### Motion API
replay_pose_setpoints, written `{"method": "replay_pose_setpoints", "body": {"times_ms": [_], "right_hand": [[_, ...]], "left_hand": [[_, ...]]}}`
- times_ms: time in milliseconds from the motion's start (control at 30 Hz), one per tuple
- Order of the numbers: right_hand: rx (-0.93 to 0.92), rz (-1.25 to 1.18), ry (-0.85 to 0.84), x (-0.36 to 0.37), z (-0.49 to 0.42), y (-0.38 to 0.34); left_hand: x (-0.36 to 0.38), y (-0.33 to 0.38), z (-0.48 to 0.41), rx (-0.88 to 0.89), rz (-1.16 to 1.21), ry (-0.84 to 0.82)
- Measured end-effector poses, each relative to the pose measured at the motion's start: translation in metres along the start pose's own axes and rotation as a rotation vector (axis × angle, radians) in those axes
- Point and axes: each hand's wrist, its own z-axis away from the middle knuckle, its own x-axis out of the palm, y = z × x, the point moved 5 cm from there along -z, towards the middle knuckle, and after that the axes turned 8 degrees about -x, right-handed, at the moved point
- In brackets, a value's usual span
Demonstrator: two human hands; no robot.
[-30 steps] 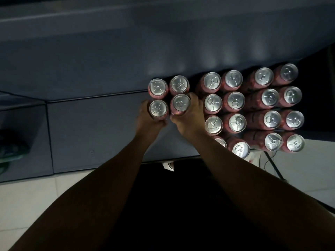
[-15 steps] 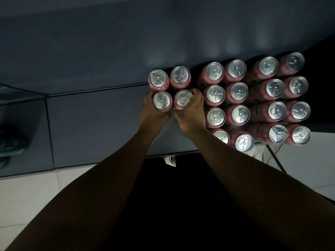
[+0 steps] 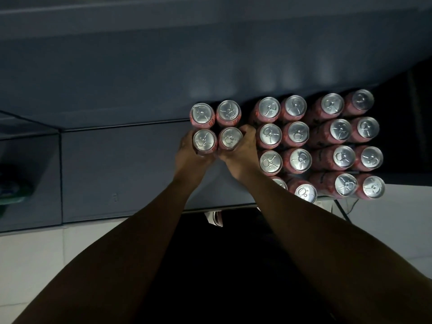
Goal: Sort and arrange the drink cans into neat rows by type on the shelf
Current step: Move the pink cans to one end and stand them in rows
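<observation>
Pink cans with silver tops stand upright on a dark grey shelf (image 3: 131,164). My left hand (image 3: 189,157) grips the near-left can (image 3: 204,141). My right hand (image 3: 240,152) grips the can beside it (image 3: 231,138). Directly behind these stand two more cans (image 3: 202,113), (image 3: 228,111), forming a two-by-two block. To the right, across a narrow gap, stands a larger block of several cans (image 3: 320,141) in neat rows; my right forearm hides part of its near-left can (image 3: 279,183).
The grey back wall (image 3: 163,66) rises close behind the rear cans. The shelf's front edge (image 3: 140,213) runs below my wrists, with pale floor tiles (image 3: 35,265) beneath. A dark cable (image 3: 342,210) hangs below the right block. Open shelf surface lies to the left.
Both hands have pushed their two cans back until they sit right against the rear pair. The view has shifted slightly.
</observation>
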Motion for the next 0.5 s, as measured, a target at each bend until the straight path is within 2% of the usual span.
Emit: {"method": "replay_pose_setpoints", "body": {"times_ms": [233, 367, 500], "right_hand": [[-0.036, 0.221, -0.149, -0.009, 0.002, -0.024], [-0.160, 0.352, -0.150, -0.015, 0.017, -0.050], [-0.281, 0.530, -0.226, -0.011, 0.037, -0.080]], "left_hand": [[-0.018, 0.019, 0.013, 0.019, -0.176, -0.064], [-0.037, 0.023, 0.027, 0.038, -0.386, -0.081], [-0.068, 0.030, 0.047, 0.034, -0.614, -0.015]]}}
